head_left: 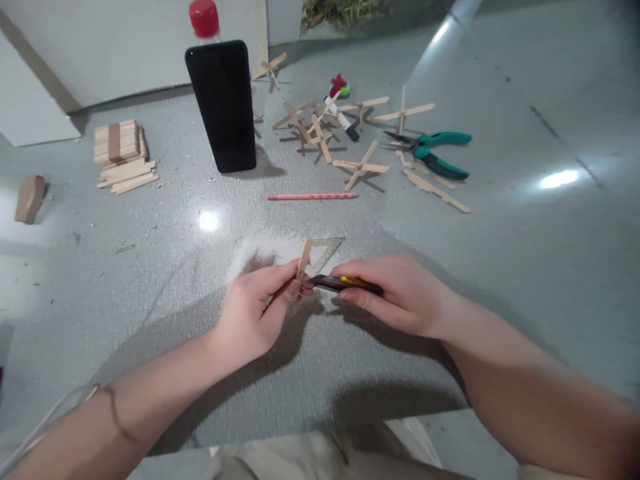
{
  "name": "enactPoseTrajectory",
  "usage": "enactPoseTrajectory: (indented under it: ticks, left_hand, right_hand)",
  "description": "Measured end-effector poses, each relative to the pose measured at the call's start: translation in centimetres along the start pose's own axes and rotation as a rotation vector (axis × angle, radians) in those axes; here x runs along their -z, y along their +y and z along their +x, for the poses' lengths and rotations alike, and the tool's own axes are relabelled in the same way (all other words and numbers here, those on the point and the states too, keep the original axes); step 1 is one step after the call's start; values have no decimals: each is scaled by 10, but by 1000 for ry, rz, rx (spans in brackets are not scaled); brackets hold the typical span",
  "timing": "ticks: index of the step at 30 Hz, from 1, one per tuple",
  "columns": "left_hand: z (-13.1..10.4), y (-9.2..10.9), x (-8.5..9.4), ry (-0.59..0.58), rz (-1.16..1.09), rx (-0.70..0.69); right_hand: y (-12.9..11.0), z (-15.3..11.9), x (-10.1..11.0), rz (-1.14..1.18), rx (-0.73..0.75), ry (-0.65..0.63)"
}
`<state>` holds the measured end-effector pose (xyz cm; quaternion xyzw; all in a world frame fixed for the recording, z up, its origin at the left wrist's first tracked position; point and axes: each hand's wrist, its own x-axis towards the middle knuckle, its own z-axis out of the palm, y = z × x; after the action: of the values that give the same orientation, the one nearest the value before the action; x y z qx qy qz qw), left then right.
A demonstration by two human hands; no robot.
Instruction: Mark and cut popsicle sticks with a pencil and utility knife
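Observation:
My left hand [263, 303] pinches a wooden craft stick [305, 257], which points up and away from the fingers. In my right hand [395, 293] is a dark utility knife [327, 283] with a yellow part, its tip close to the stick near my left fingertips. Whether the blade touches the wood cannot be made out. Just beyond the hands, a clear triangular ruler [327, 253] lies on the grey table, partly hidden by the stick and fingers.
A pink pencil [313, 197] lies beyond the ruler. Farther off are crossed craft sticks [361, 167], green-handled pliers [435, 153] and a glue tube [341, 119]. A black phone [223, 107] leans on a red-capped bottle [204, 19]. Stacked sticks [117, 143] are at left.

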<state>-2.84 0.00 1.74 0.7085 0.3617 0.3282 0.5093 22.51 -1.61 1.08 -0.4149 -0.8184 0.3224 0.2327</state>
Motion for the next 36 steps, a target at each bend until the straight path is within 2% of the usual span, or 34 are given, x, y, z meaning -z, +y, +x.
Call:
enactPoseTrajectory:
  ticks: [4,7,36]
  left_hand:
    - [2,1,-2,-7,-278,199]
    - [3,0,-3,-6,-361,240]
    - [3,-6,-1,1,-249,163]
  right_hand:
    - [-6,-2,-1,-41,-73,32]
    - [-10,-3,-1,-58,-81,56]
    - [-17,-2,0,-116,-44,85]
